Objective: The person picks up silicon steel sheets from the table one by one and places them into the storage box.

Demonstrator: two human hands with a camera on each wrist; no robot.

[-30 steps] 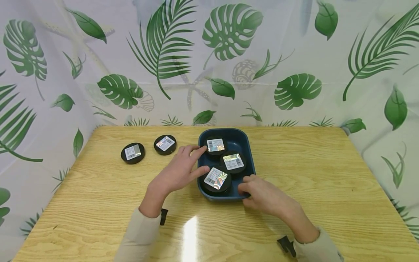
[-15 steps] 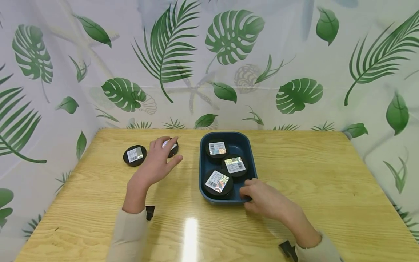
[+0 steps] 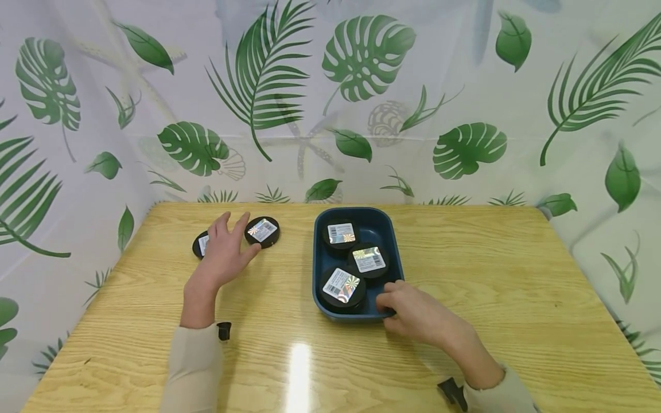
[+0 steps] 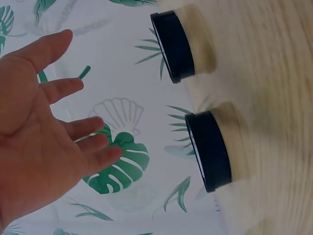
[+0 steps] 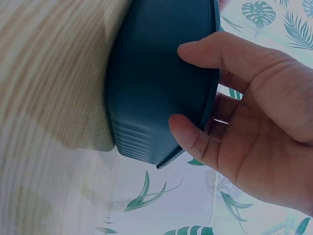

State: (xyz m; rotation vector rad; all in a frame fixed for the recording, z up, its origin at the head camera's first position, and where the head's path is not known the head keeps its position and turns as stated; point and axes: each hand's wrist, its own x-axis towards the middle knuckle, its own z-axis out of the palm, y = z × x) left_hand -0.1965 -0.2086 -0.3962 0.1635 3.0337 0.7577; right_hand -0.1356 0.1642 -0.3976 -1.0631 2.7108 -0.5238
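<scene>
My left hand, fingers spread and holding nothing, is above the table beside two black round discs. It partly hides the left disc in the head view; the right disc, with a white barcode label, lies near my thumb. A gap separates the hand from both discs in the left wrist view. My right hand grips the near right corner of a dark blue box, thumb outside and other fingers over the rim. Three labelled black discs lie inside the box.
The light wooden table ends at a white leaf-print cloth behind and at the sides. Light glares off the table's front middle.
My left hand has moved left from the box, past the right disc, towards the left one. My right hand has stayed on the box corner. The view has tilted slightly.
</scene>
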